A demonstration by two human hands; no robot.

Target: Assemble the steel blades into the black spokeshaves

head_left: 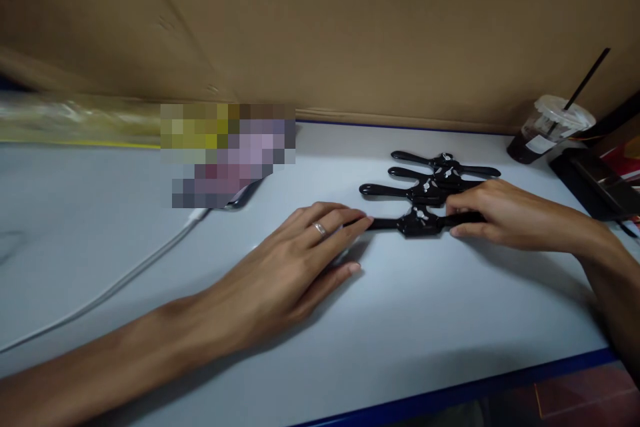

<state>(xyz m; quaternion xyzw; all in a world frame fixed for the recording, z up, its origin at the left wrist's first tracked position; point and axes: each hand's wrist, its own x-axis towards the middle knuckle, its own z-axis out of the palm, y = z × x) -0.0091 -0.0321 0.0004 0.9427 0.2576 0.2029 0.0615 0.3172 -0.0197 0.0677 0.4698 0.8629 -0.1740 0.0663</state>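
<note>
Several black spokeshaves lie in a stack of rows on the white table, each with two handles and silvery screws on its middle body. The nearest spokeshave (420, 221) lies flat, closest to me. My right hand (505, 213) pinches its right handle between thumb and fingers. At its other end, my left hand (305, 253), wearing a ring, rests fingertips on the left handle; its fingers are stretched and the thumb is apart. Just behind are a second spokeshave (385, 191), partly covered by my right hand, a third spokeshave (405, 173) and the farthest spokeshave (415, 158).
A lidded plastic cup (537, 137) with dark drink and black straw stands at the back right, beside a black flat object (595, 180). Left lies a blurred-out phone-like item (245, 163) with a white cable (125, 280). A cardboard wall (350, 33) closes off the back.
</note>
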